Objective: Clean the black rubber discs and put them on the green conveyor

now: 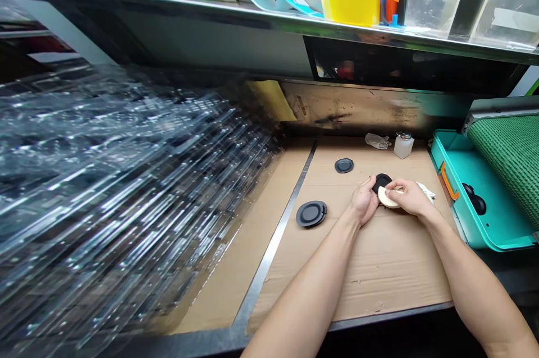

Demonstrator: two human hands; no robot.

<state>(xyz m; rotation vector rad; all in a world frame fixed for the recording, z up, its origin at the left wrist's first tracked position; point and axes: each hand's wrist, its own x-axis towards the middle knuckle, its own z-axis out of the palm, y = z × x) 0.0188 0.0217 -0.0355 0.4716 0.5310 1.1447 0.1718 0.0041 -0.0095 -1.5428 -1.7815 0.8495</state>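
**Item 1:** black round disc (382, 182), partly hidden, held up off the table just above the cardboard sheet (379, 271).

**Grips:** the left hand (364, 200) is closed around the disc's near edge, fingers curled over its rim. The right hand (408, 196) is closed on a white oval pad (387, 198), thumb and fingers over its top. The pad sits against the disc's lower side, and the contact is partly hidden.

**Around the disc:**
- Just beside it on the right, a crumpled white cloth (425, 189).
- Ahead and to the left, a small dark disc (344, 165).
- Further left, a larger dark disc with a side tab (311, 214).
- Straight ahead, a capped plastic bottle (403, 146) and a crumpled clear bag (377, 141).
- Well to the right, a teal tray (445, 217) with an orange handle (448, 181), holding black pieces (474, 198).
- Far left, a blurred stack of clear plastic trays (126, 178).
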